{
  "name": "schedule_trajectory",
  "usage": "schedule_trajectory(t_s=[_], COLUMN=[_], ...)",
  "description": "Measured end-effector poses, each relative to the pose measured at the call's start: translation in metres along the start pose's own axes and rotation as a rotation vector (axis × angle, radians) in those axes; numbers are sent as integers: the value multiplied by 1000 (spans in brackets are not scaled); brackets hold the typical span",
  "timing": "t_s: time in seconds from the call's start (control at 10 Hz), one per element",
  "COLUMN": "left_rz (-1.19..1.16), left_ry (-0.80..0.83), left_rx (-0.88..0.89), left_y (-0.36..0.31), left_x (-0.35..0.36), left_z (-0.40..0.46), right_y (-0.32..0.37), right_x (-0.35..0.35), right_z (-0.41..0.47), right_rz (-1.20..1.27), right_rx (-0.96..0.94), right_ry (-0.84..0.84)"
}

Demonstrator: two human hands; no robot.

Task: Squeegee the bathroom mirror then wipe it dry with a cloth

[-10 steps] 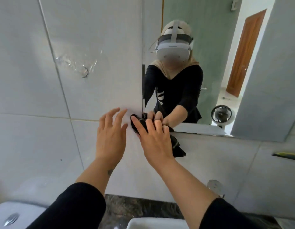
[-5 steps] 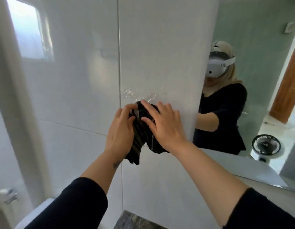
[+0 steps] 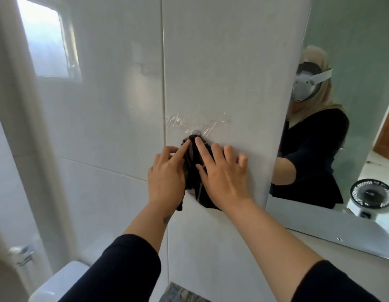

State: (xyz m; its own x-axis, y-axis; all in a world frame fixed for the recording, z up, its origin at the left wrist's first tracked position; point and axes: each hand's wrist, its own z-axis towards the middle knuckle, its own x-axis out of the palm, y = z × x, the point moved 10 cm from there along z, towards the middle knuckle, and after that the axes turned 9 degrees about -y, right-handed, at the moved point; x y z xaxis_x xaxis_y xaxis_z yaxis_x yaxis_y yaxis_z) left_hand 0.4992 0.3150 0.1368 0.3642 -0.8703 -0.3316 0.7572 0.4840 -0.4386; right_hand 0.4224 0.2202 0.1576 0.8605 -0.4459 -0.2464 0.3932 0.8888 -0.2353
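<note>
Both hands are up at the tiled wall [image 3: 222,62], just left of the mirror [image 3: 341,160]. Left hand [image 3: 166,175] has the index finger stretched up and the other fingers curled, and it pinches the left edge of the dark cloth [image 3: 194,171]. Right hand [image 3: 224,173] lies with spread fingers flat over the right part of the cloth, and its index finger also points up. The two index tips meet at the top of the cloth, directly under a small clear hook [image 3: 196,132] that is stuck on the tile with transparent adhesive.

The cloth is bunched into a narrow bundle. Its long axis is close to vertical; the upper end points to the hook and the lower end hangs free below the wrists.

No squeegee is visible, and the cloth is on the tile, not on the glass. It seems the wiping step is finished or paused, and the person is hanging the cloth on the hook. This is only a judgement. The next move calls for lifting the top fold a little and passing it over the hook, then letting go carefully so that the cloth does not slip down. If it catches on the hook already, cannot be told
</note>
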Motion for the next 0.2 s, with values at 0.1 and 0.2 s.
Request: schedule_trajectory(t_s=[0.1,0.2], left_rz=[-20,21], left_ry=[30,-13], left_rx=[-55,-55], left_y=[-3,9], left_x=[0,-22], left_z=[-6,-62], right_y=[2,-3], right_x=[-2,-29], right_z=[-5,-32], right_rz=[83,189], right_rx=[93,122], right_ry=[112,169])
